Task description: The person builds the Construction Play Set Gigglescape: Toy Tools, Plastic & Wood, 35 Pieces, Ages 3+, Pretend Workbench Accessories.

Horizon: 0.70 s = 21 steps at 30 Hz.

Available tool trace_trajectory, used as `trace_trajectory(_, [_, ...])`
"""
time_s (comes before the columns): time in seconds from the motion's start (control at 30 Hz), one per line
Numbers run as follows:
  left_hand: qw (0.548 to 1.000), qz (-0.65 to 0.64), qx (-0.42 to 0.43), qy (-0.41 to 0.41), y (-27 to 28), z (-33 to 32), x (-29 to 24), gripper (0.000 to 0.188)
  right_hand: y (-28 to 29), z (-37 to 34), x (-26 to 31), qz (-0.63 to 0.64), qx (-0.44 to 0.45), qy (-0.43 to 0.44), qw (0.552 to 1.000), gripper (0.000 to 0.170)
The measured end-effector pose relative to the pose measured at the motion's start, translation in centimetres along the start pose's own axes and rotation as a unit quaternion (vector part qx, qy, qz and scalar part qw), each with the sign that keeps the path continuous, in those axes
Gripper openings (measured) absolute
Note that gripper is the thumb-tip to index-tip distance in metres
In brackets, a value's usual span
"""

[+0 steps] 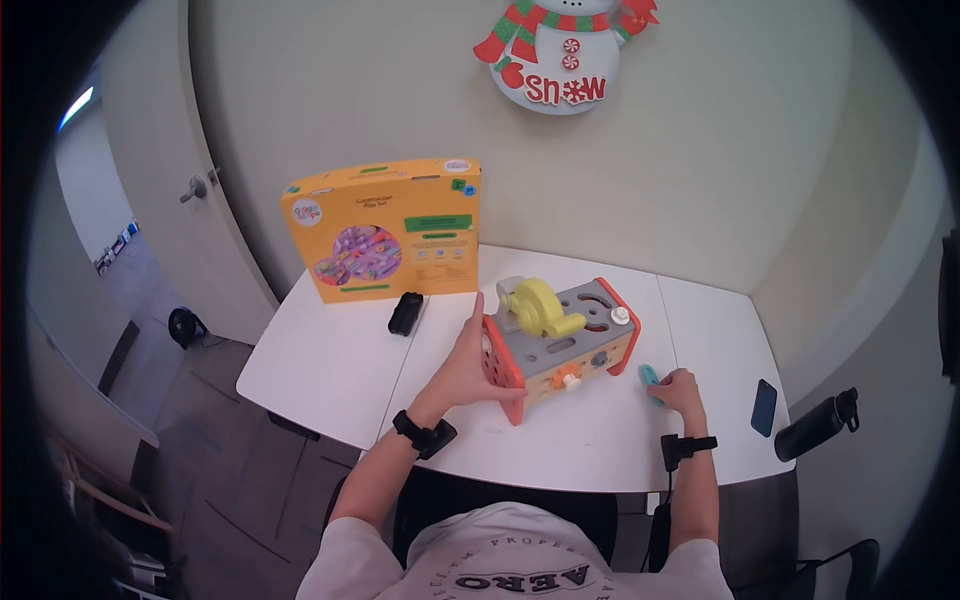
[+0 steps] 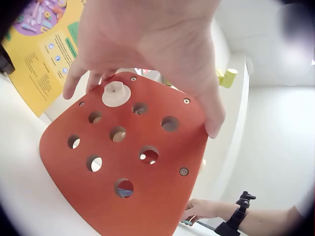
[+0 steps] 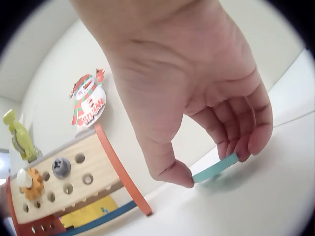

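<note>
A toy workbench (image 1: 565, 345) with red end panels stands on the table. My left hand (image 1: 467, 360) holds its left end panel (image 2: 133, 147), thumb on the near edge and fingers toward the far edge. On the workbench top sits a yellow-green toy saw (image 1: 540, 307). An orange gear (image 1: 566, 376) and a grey knob (image 3: 61, 167) are on its wooden front. To the right, my right hand (image 1: 682, 390) pinches a flat teal piece (image 3: 215, 168) between thumb and fingertips, close over the tabletop. Part of this piece is hidden by the fingers in the head view.
A large yellow box (image 1: 390, 235) stands at the back left, with a small black tray (image 1: 405, 314) before it. At the table's right lie a phone (image 1: 764, 408) and a black bottle (image 1: 818, 425). A snowman decoration (image 1: 562, 55) hangs on the wall.
</note>
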<state>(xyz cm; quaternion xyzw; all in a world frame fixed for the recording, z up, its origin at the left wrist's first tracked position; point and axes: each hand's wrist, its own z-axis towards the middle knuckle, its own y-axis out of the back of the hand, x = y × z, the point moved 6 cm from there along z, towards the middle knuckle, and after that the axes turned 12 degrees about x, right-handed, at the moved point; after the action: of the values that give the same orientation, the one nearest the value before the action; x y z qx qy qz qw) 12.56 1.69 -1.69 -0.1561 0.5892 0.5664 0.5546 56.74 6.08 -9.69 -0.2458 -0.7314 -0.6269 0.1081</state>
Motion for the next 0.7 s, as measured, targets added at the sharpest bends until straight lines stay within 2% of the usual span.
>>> trace_trajectory(0.07, [0.999,0.039,-0.026,0.001,-1.1,0.0,0.3,0.159,1.9,-1.1,-1.1,0.128,0.045,-0.023,0.991,0.027])
trace_trajectory(0.1, [0.997,0.059,-0.041,0.001,-1.6,0.1,0.5,0.160,3.0,-1.9,-0.7,0.137,0.036,-0.015,0.990,0.025])
trace_trajectory(0.2, [0.990,0.114,-0.078,0.000,-2.6,0.1,0.3,0.161,4.9,-4.5,2.5,0.278,0.065,0.142,0.948,0.025])
trace_trajectory(0.23, [0.988,0.130,-0.088,0.000,-2.9,0.1,0.2,0.162,5.2,-6.4,5.5,0.310,0.088,0.210,0.923,0.028])
trace_trajectory(0.3, [0.989,0.125,-0.080,0.004,-3.1,0.2,0.0,0.163,4.6,-8.7,10.0,0.318,0.153,0.281,0.892,0.033])
trace_trajectory(0.37, [0.991,0.116,-0.072,0.005,-3.2,-0.1,0.1,0.162,4.1,-10.7,14.8,0.187,0.141,0.376,0.897,0.035])
trace_trajectory(0.47, [0.995,0.089,-0.054,-0.010,-2.9,-0.7,0.0,0.156,3.2,-12.5,20.4,0.066,0.106,0.440,0.890,0.036])
trace_trajectory(0.53, [0.998,0.056,-0.029,-0.022,-2.5,-1.5,-0.8,0.150,2.2,-12.2,22.4,0.057,0.072,0.471,0.877,0.037])
trace_trajectory(0.6, [0.995,0.090,-0.021,-0.023,-2.1,-2.0,-0.9,0.145,1.5,-11.3,23.7,0.039,0.052,0.490,0.870,0.037])
trace_trajectory(0.67, [0.995,0.096,-0.018,-0.024,-1.8,-2.3,-0.9,0.141,0.8,-10.6,24.5,0.011,0.047,0.493,0.869,0.037])
trace_trajectory(0.7, [0.996,0.086,-0.019,-0.026,-1.7,-2.3,-1.0,0.140,0.8,-10.3,24.8,0.033,0.083,0.477,0.874,0.036])
